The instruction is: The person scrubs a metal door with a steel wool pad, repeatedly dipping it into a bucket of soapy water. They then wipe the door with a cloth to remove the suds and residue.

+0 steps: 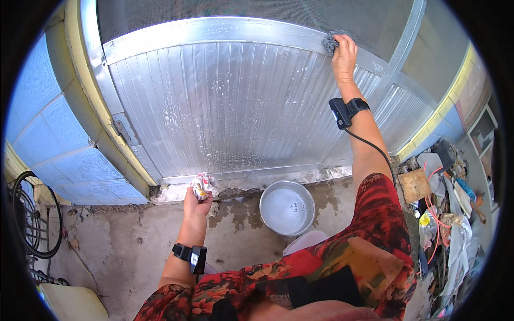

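My right hand is stretched up and presses a grey scouring pad against the metal door's horizontal rail, just under the screen mesh. Lower left, my left hand grips a crumpled white cloth with coloured print, held away from the door. Foam and droplets streak the ribbed lower panel. Between my arms, on the wet concrete by the sill, stands a round metal basin of cloudy, sudsy water.
A pale plastic tub is partly hidden behind my shirt. Blue tiled wall and a wheel are at left. Cluttered scrap, with a wooden block and orange cord, lines the right side. A cream container sits at lower left.
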Available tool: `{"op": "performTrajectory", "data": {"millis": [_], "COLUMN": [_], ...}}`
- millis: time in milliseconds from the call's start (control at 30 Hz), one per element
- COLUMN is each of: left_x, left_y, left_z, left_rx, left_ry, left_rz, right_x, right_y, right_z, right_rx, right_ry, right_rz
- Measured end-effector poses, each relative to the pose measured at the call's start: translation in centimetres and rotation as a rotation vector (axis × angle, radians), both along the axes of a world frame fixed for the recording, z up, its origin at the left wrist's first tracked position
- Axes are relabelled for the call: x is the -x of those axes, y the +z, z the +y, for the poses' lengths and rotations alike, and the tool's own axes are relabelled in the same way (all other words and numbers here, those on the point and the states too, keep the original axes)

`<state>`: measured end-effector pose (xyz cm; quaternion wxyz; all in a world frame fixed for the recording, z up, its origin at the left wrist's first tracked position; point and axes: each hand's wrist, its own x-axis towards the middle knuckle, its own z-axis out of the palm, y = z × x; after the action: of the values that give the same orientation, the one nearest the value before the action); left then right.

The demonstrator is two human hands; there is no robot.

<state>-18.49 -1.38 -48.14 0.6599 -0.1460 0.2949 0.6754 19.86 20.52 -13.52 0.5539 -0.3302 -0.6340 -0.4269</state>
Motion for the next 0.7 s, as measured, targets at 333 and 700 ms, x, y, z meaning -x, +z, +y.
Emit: {"op": "performTrajectory", "data": {"millis": [333,700], "left_x": [0.5,2.7], "left_y": [2.2,3.5], "left_z": [-1.2,-2.0], "left_rx": [-0.009,0.009], "left_ry": [0.051,0.091], "left_rz": [-0.059,-0.098], "right_x": [32.2,25.9], "right_y": [1.0,1.7], "right_z": [-1.7,-0.7], "right_rx": [-0.159,-0.106], "right_ry": [0.357,0.275], "right_rz": [-0.303,-0.403]}}
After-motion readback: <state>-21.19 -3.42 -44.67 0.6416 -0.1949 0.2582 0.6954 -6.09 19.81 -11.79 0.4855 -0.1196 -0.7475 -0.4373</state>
